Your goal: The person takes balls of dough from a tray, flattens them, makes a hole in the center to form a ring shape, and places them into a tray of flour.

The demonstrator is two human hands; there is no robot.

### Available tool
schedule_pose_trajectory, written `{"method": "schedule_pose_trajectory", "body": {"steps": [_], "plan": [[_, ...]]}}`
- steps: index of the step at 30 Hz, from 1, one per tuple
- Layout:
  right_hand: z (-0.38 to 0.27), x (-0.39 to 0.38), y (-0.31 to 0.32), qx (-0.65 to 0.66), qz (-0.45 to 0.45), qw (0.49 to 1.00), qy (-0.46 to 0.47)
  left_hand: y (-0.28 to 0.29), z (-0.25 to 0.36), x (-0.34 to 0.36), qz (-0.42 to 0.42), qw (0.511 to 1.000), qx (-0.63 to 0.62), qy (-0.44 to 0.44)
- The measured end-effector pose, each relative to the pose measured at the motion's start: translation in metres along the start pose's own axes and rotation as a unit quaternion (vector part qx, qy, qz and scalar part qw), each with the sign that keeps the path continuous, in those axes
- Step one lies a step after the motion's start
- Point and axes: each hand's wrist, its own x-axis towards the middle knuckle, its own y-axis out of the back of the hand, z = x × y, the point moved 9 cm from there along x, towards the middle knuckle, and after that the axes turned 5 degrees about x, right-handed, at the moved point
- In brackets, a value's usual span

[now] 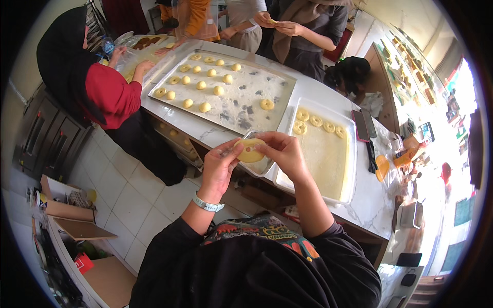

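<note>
Between my hands, above the table's near edge, is a pale yellow ring of raw doughnut dough (250, 155) with a small hole. My left hand (217, 172) pinches its left side and my right hand (286, 155) grips its right side. Partly hidden beneath the hands is a small metal pan (261, 167) with whitish powder. Ahead lies a wide floured tray (246, 117) bearing several dough balls (218, 91), some flattened or holed. One dough ring (266, 104) lies near its right end. A white plastic tub (351, 177) to the right holds several dough rings (316, 121) along its far end.
A person in a red sleeve (114, 95) works at the table's left end. Across the table, another person's hands (287, 26) hold a piece of dough. Phones (361, 126) lie right of the tub. Behind me at left stands an opened box (105, 280).
</note>
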Motion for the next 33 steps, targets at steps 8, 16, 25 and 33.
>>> {"method": "schedule_pose_trajectory", "body": {"steps": [8, 16, 25, 33], "plan": [[0.003, -0.012, 0.003, -0.002, 0.001, 1.000, -0.026, 0.000, -0.004, -0.001, 0.003, 0.999, 0.039, 0.011], [0.003, -0.014, 0.000, -0.013, -0.012, 1.000, -0.010, 0.002, -0.002, 0.001, -0.019, 0.998, 0.051, 0.013], [0.012, -0.018, 0.002, -0.030, -0.003, 0.999, -0.044, 0.005, -0.006, 0.000, -0.015, 0.998, 0.056, 0.034], [0.011, -0.020, -0.004, -0.035, -0.022, 0.998, -0.048, 0.005, -0.013, 0.002, -0.042, 0.994, 0.085, 0.050]]}}
